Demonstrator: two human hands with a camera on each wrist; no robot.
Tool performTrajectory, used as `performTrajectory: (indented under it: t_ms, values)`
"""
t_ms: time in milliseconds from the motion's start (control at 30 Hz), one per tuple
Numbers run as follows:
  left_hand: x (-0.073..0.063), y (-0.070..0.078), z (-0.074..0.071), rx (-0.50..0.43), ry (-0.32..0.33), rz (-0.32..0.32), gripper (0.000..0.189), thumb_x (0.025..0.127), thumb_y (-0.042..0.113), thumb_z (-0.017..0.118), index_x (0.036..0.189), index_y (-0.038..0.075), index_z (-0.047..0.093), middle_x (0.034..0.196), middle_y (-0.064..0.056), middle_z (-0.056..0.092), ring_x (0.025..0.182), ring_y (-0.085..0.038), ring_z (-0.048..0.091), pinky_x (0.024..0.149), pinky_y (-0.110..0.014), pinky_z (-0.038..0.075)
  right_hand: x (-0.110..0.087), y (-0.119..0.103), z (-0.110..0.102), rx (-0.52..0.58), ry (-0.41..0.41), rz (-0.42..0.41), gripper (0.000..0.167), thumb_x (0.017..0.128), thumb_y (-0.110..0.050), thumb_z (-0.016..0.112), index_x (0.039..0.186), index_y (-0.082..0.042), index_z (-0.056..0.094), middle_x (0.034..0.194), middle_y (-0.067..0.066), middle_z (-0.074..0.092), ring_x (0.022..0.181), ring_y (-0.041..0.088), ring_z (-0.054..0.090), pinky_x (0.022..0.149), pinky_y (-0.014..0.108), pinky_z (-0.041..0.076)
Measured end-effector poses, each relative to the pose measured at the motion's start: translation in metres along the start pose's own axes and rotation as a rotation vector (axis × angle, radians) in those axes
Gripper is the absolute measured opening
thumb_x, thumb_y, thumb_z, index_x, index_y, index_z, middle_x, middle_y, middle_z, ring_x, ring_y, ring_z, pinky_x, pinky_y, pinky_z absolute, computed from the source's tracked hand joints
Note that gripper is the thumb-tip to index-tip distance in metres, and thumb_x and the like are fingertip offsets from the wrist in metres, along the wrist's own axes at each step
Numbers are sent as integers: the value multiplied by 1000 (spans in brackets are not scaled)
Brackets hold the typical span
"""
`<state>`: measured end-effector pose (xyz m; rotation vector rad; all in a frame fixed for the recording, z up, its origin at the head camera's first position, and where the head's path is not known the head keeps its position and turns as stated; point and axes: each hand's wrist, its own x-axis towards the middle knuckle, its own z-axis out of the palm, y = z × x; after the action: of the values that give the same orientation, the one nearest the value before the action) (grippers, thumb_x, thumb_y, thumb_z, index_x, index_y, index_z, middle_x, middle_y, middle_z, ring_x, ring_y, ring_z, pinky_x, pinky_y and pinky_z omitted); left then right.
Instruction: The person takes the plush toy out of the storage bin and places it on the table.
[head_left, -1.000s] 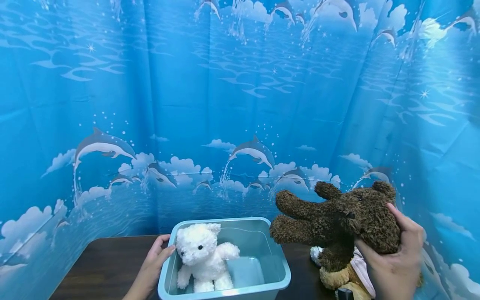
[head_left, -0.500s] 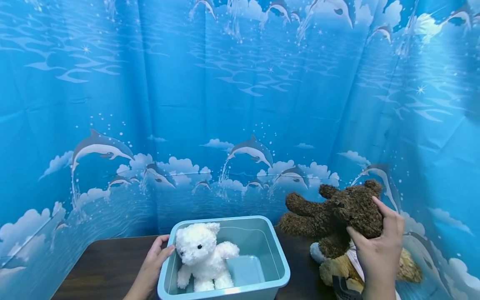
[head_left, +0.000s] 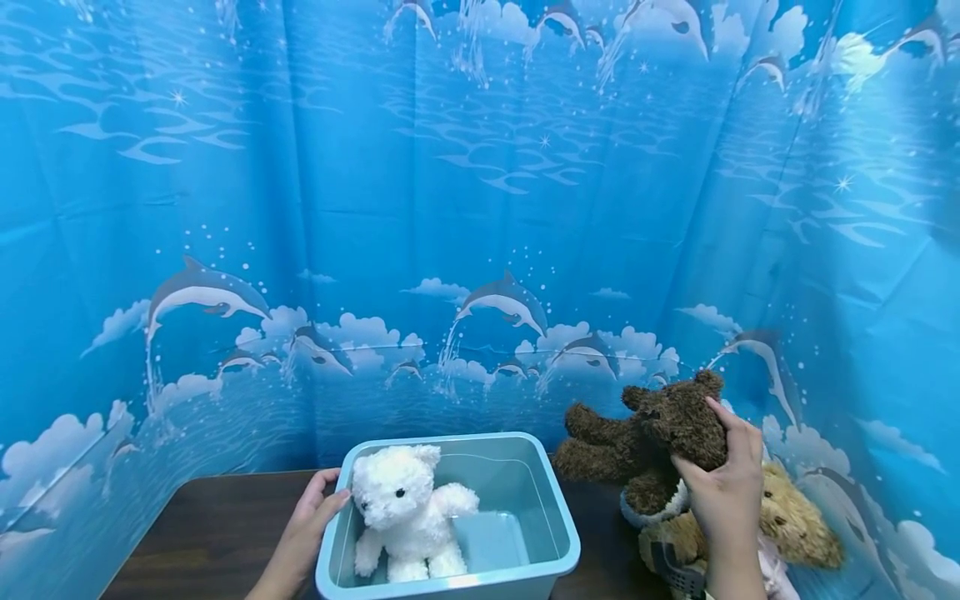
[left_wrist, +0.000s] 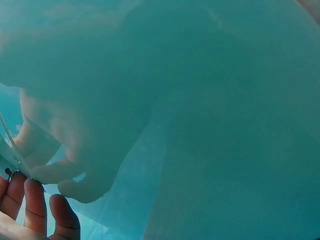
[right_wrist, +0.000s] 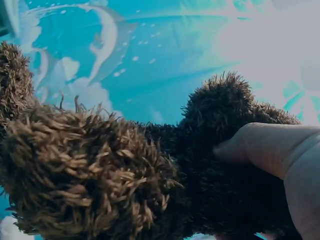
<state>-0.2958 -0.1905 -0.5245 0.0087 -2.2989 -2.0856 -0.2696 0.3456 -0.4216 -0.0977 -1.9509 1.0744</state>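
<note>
Our right hand (head_left: 723, 492) gripped the brown bear (head_left: 643, 448) by its head, legs pointing left at the bin (head_left: 517, 475) (touching? we couldn't tell); left hand (head_left: 311, 512) held its rim (head_left: 450, 440).

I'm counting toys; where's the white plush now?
In the head view, the white plush sits in the left side of the blue bin, near the left hand.

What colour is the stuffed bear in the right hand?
The bear is dark brown; the head view shows it best.
</note>
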Motion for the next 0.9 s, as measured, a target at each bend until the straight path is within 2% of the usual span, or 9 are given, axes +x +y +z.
performTrajectory:
  t_ms: [167,233,367,467,567,667,800,900]
  values:
    - [0,2,-1,4,3,1,47,115,32,50,151,5,38,156,-19,45,133,-31,52,98,-37,59,1,15,19,11,-39,48,94,84,15,82,161,-31,54,153,20,44,139,43,49,107,63,48]
    - [0,2,-1,4,7,-7,47,115,32,49,152,6,37,157,-19,45,133,-31,52,100,-41,59,0,21,26,26,-55,59,90,85,15,82,160,-28,55,151,21,45,140,45,48,108,75,44]
    - [-1,1,-1,3,11,-20,47,115,32,49,152,7,37,159,-20,44,135,-32,52,107,-49,58,-2,32,37,43,-97,55,87,85,13,83,158,-26,56,147,21,48,137,44,50,107,72,44]
    - [-1,1,0,-3,7,-13,46,115,31,49,152,7,37,158,-19,44,134,-31,52,103,-43,59,-3,39,41,46,-137,52,87,85,13,83,158,-26,56,146,20,49,136,43,51,106,71,45]
    - [-1,1,1,1,2,3,46,115,32,49,151,6,37,157,-18,45,133,-30,51,97,-35,58,-4,44,44,36,-189,46,88,86,12,83,159,-27,54,147,19,49,136,41,51,107,70,46]
    - [-1,2,2,10,0,18,48,116,35,49,152,6,37,155,-17,45,133,-30,50,95,-32,57,-5,48,46,31,-259,31,89,88,12,81,161,-29,52,151,17,47,139,41,50,107,70,48]
    - [-1,3,2,16,-1,22,49,116,36,49,152,5,37,156,-17,45,134,-31,49,99,-35,57,-6,52,48,23,-347,20,88,91,12,76,162,-30,48,158,17,44,144,45,47,107,72,48]
    - [-1,2,2,11,-1,12,49,116,36,48,152,5,36,157,-17,44,135,-32,49,102,-40,57,-6,55,50,4,-383,35,91,90,14,73,164,-31,46,161,17,42,148,48,45,106,71,50]
